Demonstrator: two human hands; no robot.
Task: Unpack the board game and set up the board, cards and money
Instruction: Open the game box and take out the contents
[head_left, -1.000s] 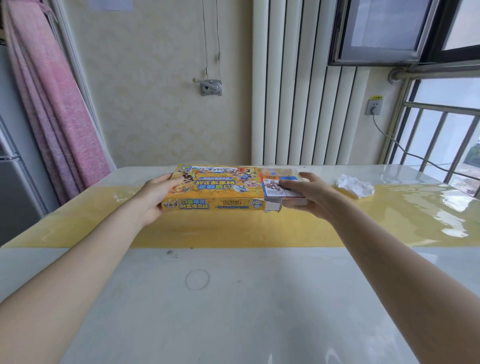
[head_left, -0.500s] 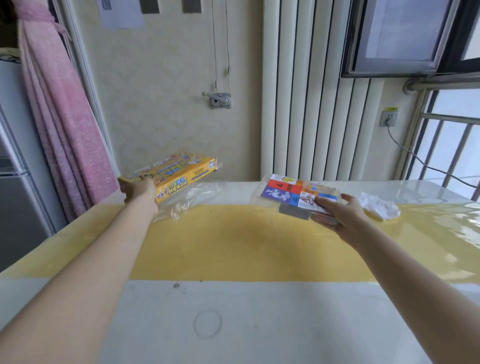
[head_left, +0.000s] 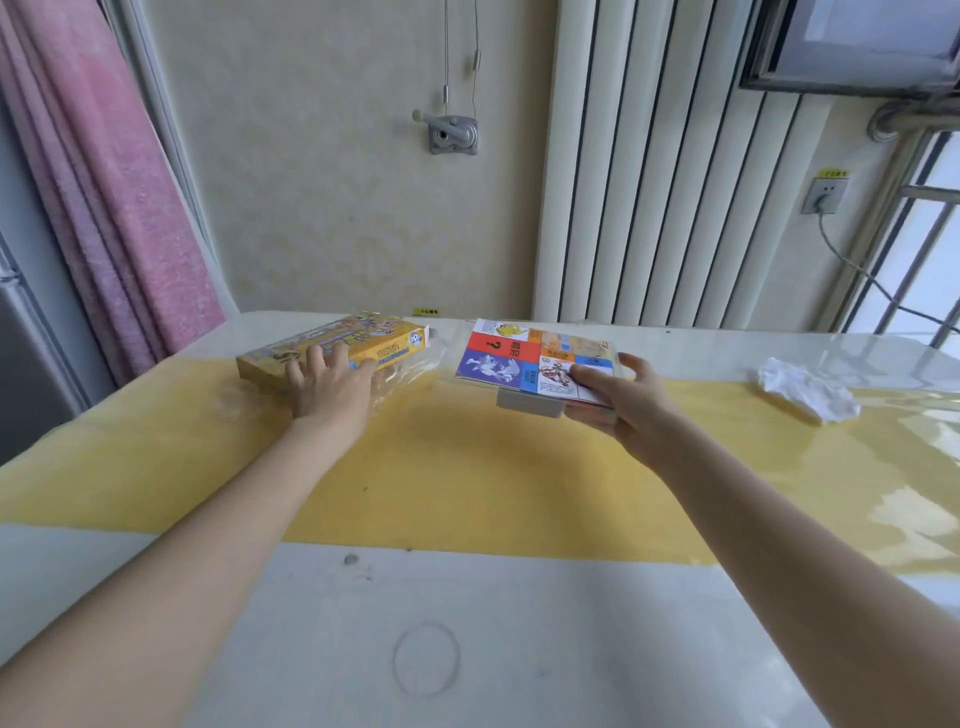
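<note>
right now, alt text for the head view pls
A person's right hand holds a colourful folded game board with a white tray beneath it just above a table, while the left hand rests on the yellow game box lying to the left. A crumpled white tissue lies far right.

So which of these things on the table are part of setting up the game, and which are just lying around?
Part of the job:
- yellow game box, under the left hand
- folded board with a white tray beneath it, held by the right hand
- clear plastic wrap beside the box

Just lying about:
- crumpled tissue
- wall crank
- pink curtain
- socket
</note>
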